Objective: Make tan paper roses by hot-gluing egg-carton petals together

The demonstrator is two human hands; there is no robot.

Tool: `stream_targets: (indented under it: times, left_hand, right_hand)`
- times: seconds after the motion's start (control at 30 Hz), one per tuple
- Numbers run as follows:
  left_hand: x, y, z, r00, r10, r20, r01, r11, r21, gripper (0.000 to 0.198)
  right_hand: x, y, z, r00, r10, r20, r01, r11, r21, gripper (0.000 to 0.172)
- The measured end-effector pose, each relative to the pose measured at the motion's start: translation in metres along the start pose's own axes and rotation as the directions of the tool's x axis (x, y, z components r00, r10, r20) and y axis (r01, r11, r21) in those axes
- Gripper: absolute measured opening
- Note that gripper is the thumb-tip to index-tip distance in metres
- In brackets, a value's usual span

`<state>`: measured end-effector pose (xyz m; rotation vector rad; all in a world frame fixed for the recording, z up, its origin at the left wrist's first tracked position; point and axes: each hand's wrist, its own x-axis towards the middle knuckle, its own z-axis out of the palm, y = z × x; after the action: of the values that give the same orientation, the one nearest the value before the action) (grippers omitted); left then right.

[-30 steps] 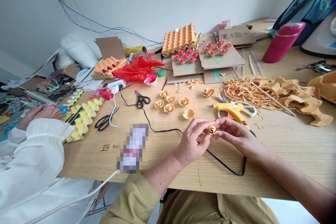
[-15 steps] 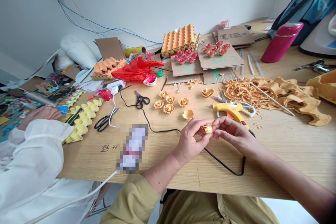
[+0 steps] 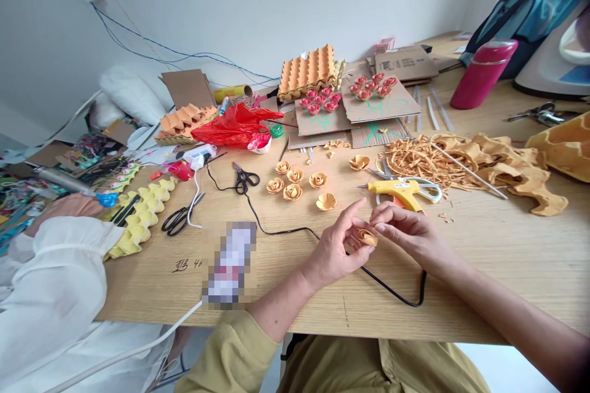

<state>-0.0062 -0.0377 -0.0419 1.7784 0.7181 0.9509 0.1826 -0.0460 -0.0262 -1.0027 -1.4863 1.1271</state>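
My left hand (image 3: 332, 253) holds a small orange flower (image 3: 367, 238) of egg-carton pulp between thumb and fingers, its forefinger raised. My right hand (image 3: 412, 234) is closed in a pinch at the flower's upper right edge; its fingertips partly hide what they grip. Just beyond my hands lies an open, cup-shaped orange flower (image 3: 327, 201). Several finished orange flowers (image 3: 292, 191) sit to its left, and a single orange flower (image 3: 359, 163) lies farther back. A yellow hot glue gun (image 3: 396, 189) rests behind my right hand, nozzle pointing left, partly over light-handled scissors (image 3: 431, 191).
Orange pulp strips (image 3: 415, 163) and cut carton pieces (image 3: 507, 163) lie at right. Cardboard sheets (image 3: 387, 104) bear pink flowers. Black scissors (image 3: 246, 179), a black cord (image 3: 286, 232) and a blurred device (image 3: 230, 264) lie left. A co-worker's white sleeve (image 3: 78, 252) reaches in beside a yellow egg carton (image 3: 145, 212).
The flower has tilted and dropped slightly in my left hand, whose forefinger has lifted away. My right fingers have shifted to its upper edge. The whole view has moved a little.
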Motion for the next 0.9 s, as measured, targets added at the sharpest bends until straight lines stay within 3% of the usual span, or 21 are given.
stream_targets:
  times: [0.13, 0.23, 0.3, 0.4, 0.57, 0.77, 0.9]
  left_hand:
    - [0.0, 0.001, 0.0, 0.996, -0.069, -0.053, 0.071, 0.997, 0.032, 0.063]
    - [0.002, -0.001, -0.003, 0.99, -0.066, -0.126, 0.089, 0.979, 0.184, 0.033]
    - [0.003, -0.004, -0.005, 0.988, -0.042, -0.152, 0.085, 0.953, 0.291, 0.025]
    - [0.003, -0.008, -0.007, 0.987, -0.014, -0.163, 0.076, 0.924, 0.375, 0.027]
    - [0.003, -0.012, -0.006, 0.982, -0.006, -0.189, 0.083, 0.913, 0.399, 0.026]
    - [0.018, -0.003, -0.006, 0.997, 0.001, -0.078, 0.029, 0.925, 0.378, 0.019]
    - [0.038, 0.001, -0.001, 0.989, 0.069, -0.129, -0.022, 0.942, 0.334, 0.018]
  right_hand:
    - [-0.003, -0.002, -0.01, 0.992, -0.012, -0.126, 0.003, 0.998, -0.07, 0.037]
    - [-0.005, -0.005, -0.021, 0.978, -0.013, -0.21, -0.027, 0.982, -0.186, 0.044]
    - [-0.005, -0.005, -0.028, 0.963, -0.001, -0.268, -0.08, 0.954, -0.289, 0.04]
    - [-0.001, 0.002, -0.036, 0.935, 0.003, -0.353, -0.179, 0.867, -0.464, 0.029]
    - [0.003, 0.026, -0.047, 0.923, -0.003, -0.385, -0.284, 0.669, -0.686, 0.036]
    - [0.006, 0.041, -0.061, 0.908, 0.101, -0.407, -0.392, 0.548, -0.739, 0.047]
    - [0.008, 0.023, -0.073, 0.901, 0.197, -0.387, -0.429, 0.547, -0.719, 0.048]
